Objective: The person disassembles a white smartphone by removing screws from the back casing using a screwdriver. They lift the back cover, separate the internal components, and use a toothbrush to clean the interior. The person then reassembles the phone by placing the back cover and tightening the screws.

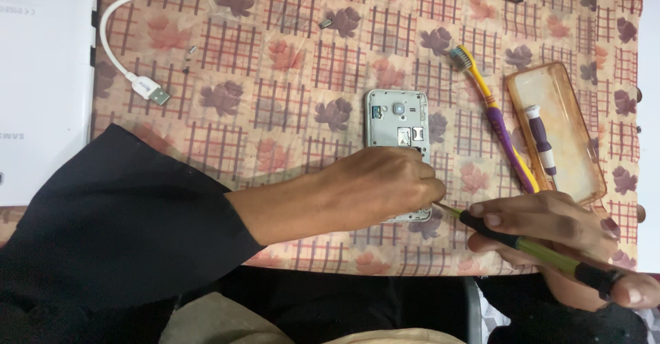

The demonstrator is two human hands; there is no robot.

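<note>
A phone with its back cover off (pixel 397 118) lies on the patterned tablecloth (pixel 295 76), its silver inner frame facing up. My left hand (pixel 381 182) rests over the phone's lower half, fingers pinched at its lower right corner. My right hand (pixel 550 230) grips a green and black screwdriver (pixel 529 246), whose thin tip reaches the phone's lower right edge beside my left fingertips. Whatever lies under my left hand is hidden.
A yellow and purple toothbrush (pixel 496 113) lies right of the phone. An orange translucent case (pixel 581 144) holds a small purple and white tool (pixel 541 137). A white device (pixel 41 82) and white cable with plug (pixel 148 89) sit at left. Tiny screws (pixel 192 50) lie nearby.
</note>
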